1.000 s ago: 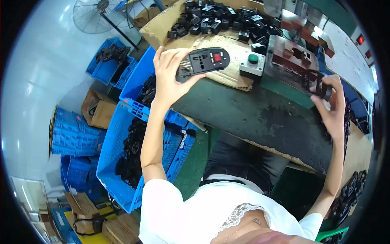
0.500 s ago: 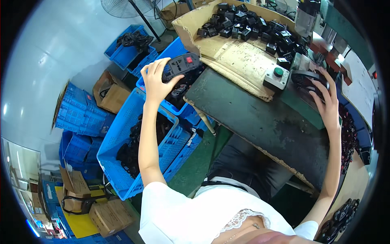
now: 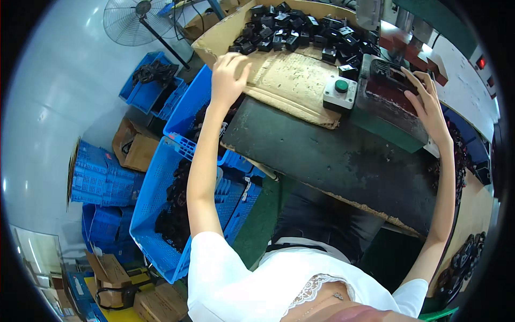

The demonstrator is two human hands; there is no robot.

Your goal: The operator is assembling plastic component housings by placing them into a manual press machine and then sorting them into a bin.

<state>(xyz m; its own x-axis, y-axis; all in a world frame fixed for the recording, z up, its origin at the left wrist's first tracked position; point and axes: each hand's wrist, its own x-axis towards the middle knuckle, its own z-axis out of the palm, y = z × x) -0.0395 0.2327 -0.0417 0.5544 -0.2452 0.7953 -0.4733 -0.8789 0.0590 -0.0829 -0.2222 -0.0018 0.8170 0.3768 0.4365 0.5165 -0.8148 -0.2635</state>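
Observation:
My left hand (image 3: 228,80) is raised at the near left corner of the cardboard tray (image 3: 289,88). Its fingers are loosely bent and apart, and nothing shows in them. Below it, a blue crate (image 3: 185,115) holds dark plastic parts, partly hidden by my forearm. My right hand (image 3: 427,99) is at the press on the right, thumb and fingers at the end of a black plastic housing (image 3: 390,74). That housing lies tilted on the dark red bed of the fixture (image 3: 394,102). A control box with a green button (image 3: 341,86) stands just left of the fixture.
Many small black blocks (image 3: 292,32) lie heaped in the tray. The dark worktable (image 3: 300,142) has a rough front edge. Another blue crate (image 3: 145,214) with black parts stands at lower left. A fan (image 3: 129,21) is at far left, and more black parts (image 3: 464,257) lie at lower right.
My left hand has let go of the black socket strip with a red switch, which no longer shows. My right hand has brought the black housing onto the fixture bed. The whole view has shifted.

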